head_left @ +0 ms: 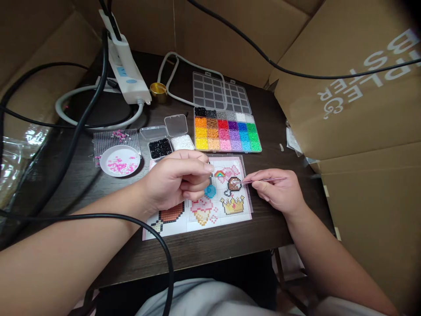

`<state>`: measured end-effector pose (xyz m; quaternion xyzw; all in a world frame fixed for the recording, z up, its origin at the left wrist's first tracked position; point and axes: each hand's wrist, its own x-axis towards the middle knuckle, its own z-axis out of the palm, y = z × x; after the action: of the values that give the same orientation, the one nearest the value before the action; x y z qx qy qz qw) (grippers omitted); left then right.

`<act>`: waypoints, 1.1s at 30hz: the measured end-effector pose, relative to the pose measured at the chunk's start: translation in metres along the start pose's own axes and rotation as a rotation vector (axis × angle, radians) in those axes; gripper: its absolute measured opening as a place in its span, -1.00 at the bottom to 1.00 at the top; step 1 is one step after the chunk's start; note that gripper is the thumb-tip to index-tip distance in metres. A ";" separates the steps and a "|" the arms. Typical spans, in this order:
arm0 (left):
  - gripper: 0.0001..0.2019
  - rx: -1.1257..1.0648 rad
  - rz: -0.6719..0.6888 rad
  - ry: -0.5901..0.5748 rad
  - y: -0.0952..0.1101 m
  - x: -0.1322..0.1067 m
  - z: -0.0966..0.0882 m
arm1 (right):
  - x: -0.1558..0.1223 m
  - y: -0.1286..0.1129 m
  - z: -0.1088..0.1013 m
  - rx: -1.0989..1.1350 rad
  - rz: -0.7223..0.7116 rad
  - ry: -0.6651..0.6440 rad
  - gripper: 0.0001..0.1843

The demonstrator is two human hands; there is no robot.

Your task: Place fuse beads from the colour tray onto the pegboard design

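Observation:
My left hand rests curled on the left part of a clear pegboard that lies over a printed pattern sheet with a crown, cupcake, rainbow and other pictures. Its fingers are folded in, and I cannot make out anything in them. My right hand pinches thin metal tweezers, whose tip points left at a small brown bead figure on the board.
A bead box with many coloured compartments stands open behind the board. Two small boxes hold black beads and white beads. A white dish holds pink beads. Cables, a power strip and cardboard walls surround the dark table.

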<state>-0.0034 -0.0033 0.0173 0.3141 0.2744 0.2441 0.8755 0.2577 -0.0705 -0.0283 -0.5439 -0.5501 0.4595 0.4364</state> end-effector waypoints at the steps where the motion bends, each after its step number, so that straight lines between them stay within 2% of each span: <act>1: -0.58 0.000 -0.002 0.001 0.000 0.000 0.000 | 0.000 0.000 0.000 0.000 0.001 0.002 -0.85; 33: -0.54 -0.002 0.005 -0.013 0.000 0.001 -0.002 | 0.000 -0.001 -0.001 0.000 0.017 -0.006 -0.85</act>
<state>-0.0033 -0.0022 0.0156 0.3156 0.2675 0.2444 0.8770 0.2580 -0.0709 -0.0273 -0.5469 -0.5468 0.4649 0.4311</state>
